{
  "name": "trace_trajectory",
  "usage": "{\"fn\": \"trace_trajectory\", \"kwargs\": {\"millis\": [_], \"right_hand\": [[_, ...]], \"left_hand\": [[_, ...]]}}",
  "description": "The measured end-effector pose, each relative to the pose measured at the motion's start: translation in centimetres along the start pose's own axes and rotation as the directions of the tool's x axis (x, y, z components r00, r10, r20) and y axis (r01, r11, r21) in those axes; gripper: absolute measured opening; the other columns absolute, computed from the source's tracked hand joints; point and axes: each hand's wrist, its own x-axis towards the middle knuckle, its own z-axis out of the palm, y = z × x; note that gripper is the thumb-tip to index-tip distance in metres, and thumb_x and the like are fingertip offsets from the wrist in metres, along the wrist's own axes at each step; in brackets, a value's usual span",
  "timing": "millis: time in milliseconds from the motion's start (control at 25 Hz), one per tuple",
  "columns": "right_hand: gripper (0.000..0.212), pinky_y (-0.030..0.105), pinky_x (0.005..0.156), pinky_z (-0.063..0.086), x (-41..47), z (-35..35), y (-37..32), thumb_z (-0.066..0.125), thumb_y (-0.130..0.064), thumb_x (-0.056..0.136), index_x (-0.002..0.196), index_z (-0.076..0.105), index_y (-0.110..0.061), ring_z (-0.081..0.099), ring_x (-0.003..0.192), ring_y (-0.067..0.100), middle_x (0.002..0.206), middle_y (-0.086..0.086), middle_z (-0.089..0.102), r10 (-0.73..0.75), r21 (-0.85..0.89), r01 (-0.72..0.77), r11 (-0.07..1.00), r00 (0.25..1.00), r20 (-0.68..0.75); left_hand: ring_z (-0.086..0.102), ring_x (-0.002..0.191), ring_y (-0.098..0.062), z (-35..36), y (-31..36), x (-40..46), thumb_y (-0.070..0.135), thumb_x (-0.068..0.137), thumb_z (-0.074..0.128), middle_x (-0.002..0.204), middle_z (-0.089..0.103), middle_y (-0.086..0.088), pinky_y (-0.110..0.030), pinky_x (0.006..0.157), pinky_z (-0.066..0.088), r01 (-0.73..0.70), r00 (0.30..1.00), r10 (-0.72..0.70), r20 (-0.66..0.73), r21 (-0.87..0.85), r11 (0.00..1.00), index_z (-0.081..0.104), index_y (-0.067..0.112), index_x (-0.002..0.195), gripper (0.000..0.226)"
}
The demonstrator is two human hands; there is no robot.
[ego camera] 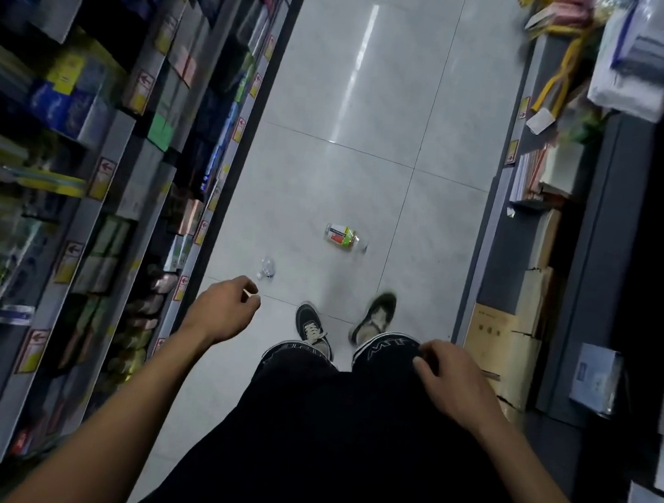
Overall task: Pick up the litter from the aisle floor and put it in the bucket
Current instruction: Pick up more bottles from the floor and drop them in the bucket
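Note:
A crushed clear plastic bottle with a green and red label point(342, 236) lies on the pale tiled aisle floor ahead of my feet. A smaller crumpled clear plastic piece point(267, 267) lies closer to the left shelf, just beyond my left hand. My left hand point(225, 310) hangs over the floor with fingers curled and something small and pale pinched at the fingertips; what it is cannot be told. My right hand point(449, 375) rests near my right thigh, fingers loosely bent, holding nothing. No bucket is in view.
Stocked shelves with yellow price tags point(105, 179) line the left side of the aisle. On the right stand a grey shelf base point(517, 239) and cardboard boxes point(500, 339). My two dark sneakers point(312, 329) stand on the tiles.

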Motion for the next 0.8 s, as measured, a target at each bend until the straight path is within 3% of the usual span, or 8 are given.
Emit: {"fn": "trace_trajectory", "kwargs": {"millis": [160,440,640,800], "right_hand": [[0.029,0.038,0.086,0.053,6.0,-4.2,0.2,0.053,-0.046,0.099,0.115,0.066,-0.027,0.060,0.099,0.013,0.105,-0.009,0.065,-0.059,-0.017,0.060,0.998,0.996,0.065],[0.033,0.040,0.082,0.054,19.7,-7.3,-2.7,0.046,-0.048,0.098,0.113,0.065,-0.024,0.060,0.099,0.017,0.105,-0.004,0.067,-0.192,-0.139,0.239,0.961,0.939,0.285],[0.027,0.041,0.083,0.052,30.3,-0.6,-5.0,0.049,-0.042,0.096,0.111,0.061,-0.022,0.059,0.106,0.024,0.109,0.000,0.066,-0.160,-0.167,0.237,0.957,0.911,0.380],[0.043,0.042,0.089,0.052,41.0,10.1,-4.7,0.051,-0.035,0.096,0.135,0.055,-0.016,0.055,0.118,0.027,0.127,0.007,0.062,-0.075,-0.188,0.170,0.967,0.901,0.427]], "left_hand": [[0.065,0.093,-0.022,-1.6,3.9,3.3,0.041,0.093,0.051,0.101,0.072,0.006,-0.035,0.080,0.052,0.033,0.999,-0.033,-0.005,0.010,0.999,0.064,0.028,0.114,0.028],[0.064,0.093,-0.021,0.3,7.2,7.9,0.040,0.092,0.052,0.099,0.071,0.010,-0.036,0.081,0.052,0.212,0.977,-0.212,0.009,-0.132,0.968,0.064,0.030,0.113,0.026],[0.063,0.092,-0.020,5.8,5.4,16.4,0.033,0.091,0.055,0.095,0.068,0.011,-0.033,0.076,0.048,0.320,0.947,-0.305,0.100,-0.242,0.916,0.064,0.031,0.105,0.016],[0.063,0.090,-0.015,14.2,0.9,27.5,0.027,0.090,0.057,0.089,0.066,0.013,-0.029,0.070,0.046,0.441,0.897,-0.401,0.184,-0.398,0.804,0.063,0.031,0.092,0.008]]}}
